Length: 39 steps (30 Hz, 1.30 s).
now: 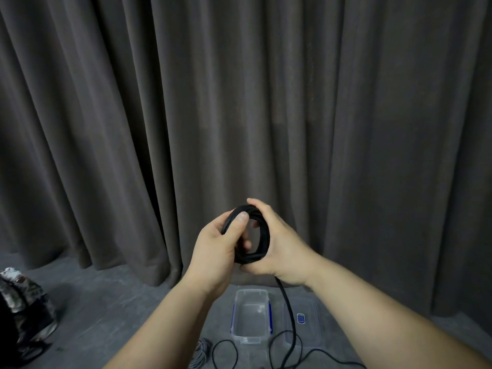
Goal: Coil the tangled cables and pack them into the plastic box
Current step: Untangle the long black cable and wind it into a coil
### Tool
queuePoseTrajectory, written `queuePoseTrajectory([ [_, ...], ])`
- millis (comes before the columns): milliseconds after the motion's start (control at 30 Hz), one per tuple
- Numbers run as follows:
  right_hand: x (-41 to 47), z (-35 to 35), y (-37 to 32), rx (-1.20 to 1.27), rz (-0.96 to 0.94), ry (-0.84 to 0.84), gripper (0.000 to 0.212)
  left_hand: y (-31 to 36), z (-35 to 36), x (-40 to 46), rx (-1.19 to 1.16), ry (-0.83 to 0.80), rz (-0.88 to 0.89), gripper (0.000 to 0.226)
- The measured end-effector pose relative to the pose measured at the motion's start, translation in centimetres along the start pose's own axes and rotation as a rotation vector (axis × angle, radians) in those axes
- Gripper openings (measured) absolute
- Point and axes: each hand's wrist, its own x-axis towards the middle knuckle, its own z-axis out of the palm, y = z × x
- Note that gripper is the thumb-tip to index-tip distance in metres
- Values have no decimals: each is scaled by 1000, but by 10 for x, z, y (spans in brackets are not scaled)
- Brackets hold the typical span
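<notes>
A dark curtain (239,102) fills most of my view, hanging down to a grey floor (106,302). On that floor, straight below my hands, the box (251,339) stands open with nothing in it that I can see, its long axis running away from me; its lid (306,339) lies just beside it to the right. Raised in front of me is the black coil (263,235), held upright between both hands. My left hand (215,249) grips its near-left side, thumb pressed over the top strands. My right hand (277,243) wraps its far-right side, fingers curled round the bundle. A tail (288,310) drops from under the right hand, passes between box and lid and joins loose loops on the floor; a grey cable (201,355) lies bunched left of them. I judge the winding unfinished, and the slack feeds up on the right side, so that hand is nearer to draw it in
</notes>
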Motion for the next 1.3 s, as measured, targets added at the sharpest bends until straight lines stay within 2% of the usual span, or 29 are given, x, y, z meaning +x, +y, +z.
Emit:
queuePoseTrajectory([
  [267,1,-2,0,-18,-3,-26,117,-4,-2,2,-29,10,3,21],
  [433,1,-3,2,-10,-13,-13,110,-4,-5,3,-62,-33,-41,13],
  [567,0,-2,3,-5,-20,10,107,-2,-6,5,-89,-56,-95,21],
  [767,4,-5,1,-22,4,-76,116,-5,5,5,-48,121,-47,21],
  [867,5,-3,-3,26,69,-116,129,-7,4,9,-18,227,-10,22],
  [933,5,-6,-2,35,125,-153,131,-5,0,15,6,293,46,18],
  [967,3,-7,0,0,149,-191,125,-3,-4,20,13,334,73,16],
  [1033,-4,-10,9,-65,201,-259,99,1,-15,29,11,429,112,14],
  [1133,-14,-12,27,-41,257,-178,46,9,-36,42,-12,548,149,18],
  [1167,-16,-12,32,-32,269,-124,35,11,-42,45,-26,583,164,21],
  [1233,-20,-11,35,-43,256,-30,22,14,-52,50,-49,636,186,24],
  [1300,-22,-11,28,-158,178,0,16,15,-58,52,-48,660,198,22],
])
